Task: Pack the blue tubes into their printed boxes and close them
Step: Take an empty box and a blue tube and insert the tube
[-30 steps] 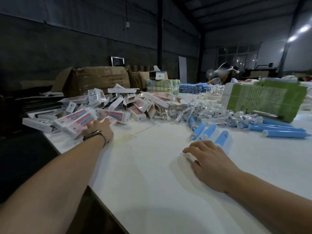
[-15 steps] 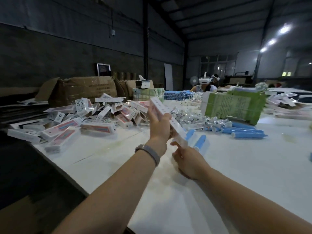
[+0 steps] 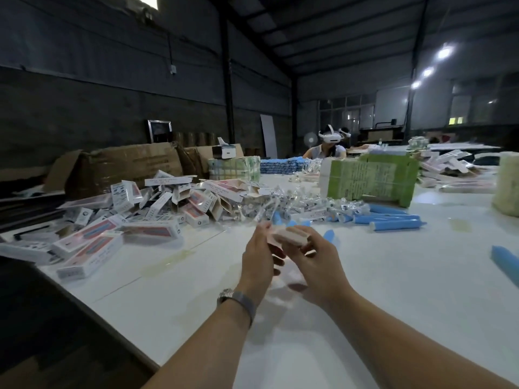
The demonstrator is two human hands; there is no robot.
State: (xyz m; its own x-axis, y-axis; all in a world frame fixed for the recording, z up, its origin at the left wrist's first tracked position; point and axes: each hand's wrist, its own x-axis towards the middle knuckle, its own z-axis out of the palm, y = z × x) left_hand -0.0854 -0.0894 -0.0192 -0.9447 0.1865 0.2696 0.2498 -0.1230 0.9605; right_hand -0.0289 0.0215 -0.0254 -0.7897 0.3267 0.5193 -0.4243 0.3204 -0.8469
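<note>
A printed box (image 3: 289, 235) is gripped by the left hand (image 3: 257, 261) and right hand (image 3: 316, 262) above the tabletop (image 3: 393, 290); blue tubes (image 3: 393, 220) are scattered beyond.

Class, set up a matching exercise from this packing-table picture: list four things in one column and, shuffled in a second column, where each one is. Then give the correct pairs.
Things
1. printed box
2. pile of printed boxes
3. green carton
4. lone blue tube

Places
A. at the right edge of the picture, on the table
B. on the left part of the table
C. held above the table by the left hand and right hand
D. far side of the table, behind a row of blue tubes

Pairs: 1-C, 2-B, 3-D, 4-A
</note>
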